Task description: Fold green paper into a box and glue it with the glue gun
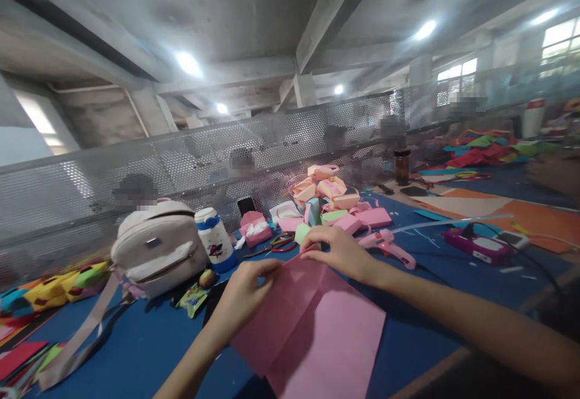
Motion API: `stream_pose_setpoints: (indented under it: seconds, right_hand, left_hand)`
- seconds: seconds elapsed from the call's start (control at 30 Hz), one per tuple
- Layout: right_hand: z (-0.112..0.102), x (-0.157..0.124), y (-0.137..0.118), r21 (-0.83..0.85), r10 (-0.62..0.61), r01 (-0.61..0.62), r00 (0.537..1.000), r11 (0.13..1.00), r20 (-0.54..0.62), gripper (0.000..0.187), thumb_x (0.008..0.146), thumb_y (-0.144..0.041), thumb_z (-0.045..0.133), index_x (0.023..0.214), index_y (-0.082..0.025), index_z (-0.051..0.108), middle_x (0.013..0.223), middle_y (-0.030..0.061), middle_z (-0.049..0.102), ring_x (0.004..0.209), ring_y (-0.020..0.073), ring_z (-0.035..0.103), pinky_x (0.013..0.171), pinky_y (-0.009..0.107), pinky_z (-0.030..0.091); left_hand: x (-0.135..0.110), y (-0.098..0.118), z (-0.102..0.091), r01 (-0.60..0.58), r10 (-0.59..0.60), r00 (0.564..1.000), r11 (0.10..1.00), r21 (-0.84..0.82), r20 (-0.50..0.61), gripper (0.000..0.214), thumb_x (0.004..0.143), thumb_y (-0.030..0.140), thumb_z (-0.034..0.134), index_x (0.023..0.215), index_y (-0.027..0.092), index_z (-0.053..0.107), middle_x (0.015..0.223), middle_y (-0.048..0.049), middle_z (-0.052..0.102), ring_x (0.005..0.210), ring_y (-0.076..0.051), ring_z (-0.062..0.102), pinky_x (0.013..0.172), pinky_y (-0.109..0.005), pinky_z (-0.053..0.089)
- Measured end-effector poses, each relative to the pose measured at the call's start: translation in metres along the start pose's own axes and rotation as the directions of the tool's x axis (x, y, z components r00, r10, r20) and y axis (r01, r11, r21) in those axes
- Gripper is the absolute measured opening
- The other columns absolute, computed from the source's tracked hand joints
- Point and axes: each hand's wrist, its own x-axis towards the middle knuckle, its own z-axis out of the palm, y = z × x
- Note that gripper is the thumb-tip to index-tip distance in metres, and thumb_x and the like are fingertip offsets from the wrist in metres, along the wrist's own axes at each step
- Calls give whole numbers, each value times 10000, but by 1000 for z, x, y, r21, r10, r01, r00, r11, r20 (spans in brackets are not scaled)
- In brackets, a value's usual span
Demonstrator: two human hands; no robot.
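A large sheet of pink paper (335,332), creased and partly folded, is held up in front of me over the blue table. My left hand (247,293) pinches its upper left edge between thumb and fingers. Close by, my right hand (333,251) grips the top corner, fingertips pressed together on the paper. Just beyond the right hand lies a pink glue gun (389,246) with a small red light. Behind the hands is a pile of folded pink, peach and green paper pieces (333,190).
A white backpack (158,248) and a bottle with a blue base (215,242) stand at the left. Scissors (276,245) lie behind my hands. At the right are a purple power strip (475,245) with a cable and orange sheets (544,223). A perforated metal screen (190,151) runs along the back.
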Motion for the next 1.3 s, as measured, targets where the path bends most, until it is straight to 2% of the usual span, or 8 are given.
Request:
stream_pose_setpoints:
  seconds: [0.23,0.43,0.63,0.77,0.9,1.0,1.17,1.3]
  right_hand:
    - [11,8,-3,7,45,-45,999,999,28,64,826,-153,726,775,-189,710,781,-23,704,738,134,599,646,238,384]
    - [-3,1,3,165,64,-75,996,984,69,114,819,-128,697,715,-166,671,732,-20,667,711,133,578,636,238,390]
    - [-26,-6,9,193,100,-108,994,975,50,128,821,-159,659,695,-166,641,714,-13,643,700,136,563,642,254,387]
    - [-36,-7,15,179,111,-120,992,976,60,132,820,-208,663,696,-167,640,706,-8,635,688,138,557,639,262,388]
    - [-38,-10,24,226,124,-137,990,964,74,146,810,-248,666,690,-172,632,716,-6,626,698,141,567,643,262,402]
    - [-40,-12,33,251,140,-154,988,956,73,160,799,-277,661,678,-177,628,705,-1,623,697,148,570,635,265,412]
    - [-48,-10,39,200,197,-177,977,964,-83,233,796,-347,648,646,-195,556,615,-18,536,581,140,494,549,269,382]
    - [-38,-16,13,6,32,-32,950,999,-310,166,870,-294,569,733,-203,553,723,13,580,682,169,538,616,292,419]
  left_hand:
    - [13,6,4,8,-20,992,994,-105,-121,260,837,258,561,892,194,806,866,-73,793,831,-256,730,720,-294,531]
    - [2,7,2,10,-12,995,1000,-20,-97,244,863,321,591,863,230,817,866,-65,797,797,-250,722,720,-310,526]
    - [-17,-1,-9,62,-59,994,998,26,-96,297,856,384,586,724,231,805,799,-51,794,802,-262,715,1032,-447,431]
    - [-28,-10,-18,93,-93,993,996,6,-75,286,856,399,593,789,239,821,799,-38,794,754,-248,717,1084,-457,398]
    - [-38,-16,-26,117,-117,987,993,-9,-108,282,837,416,608,770,247,824,765,-35,790,742,-253,714,1056,-449,433]
    - [-45,-22,-35,173,-177,964,984,-40,-200,290,778,471,660,743,234,823,770,-54,792,756,-281,714,851,-382,552]
    - [-52,-34,-46,264,-329,878,938,-223,-347,336,685,528,757,761,205,808,700,-61,777,642,-236,698,644,-293,555]
    - [-40,-30,-23,248,-379,918,783,-570,-121,443,701,566,767,851,149,751,804,-89,772,600,-177,680,614,-270,549]
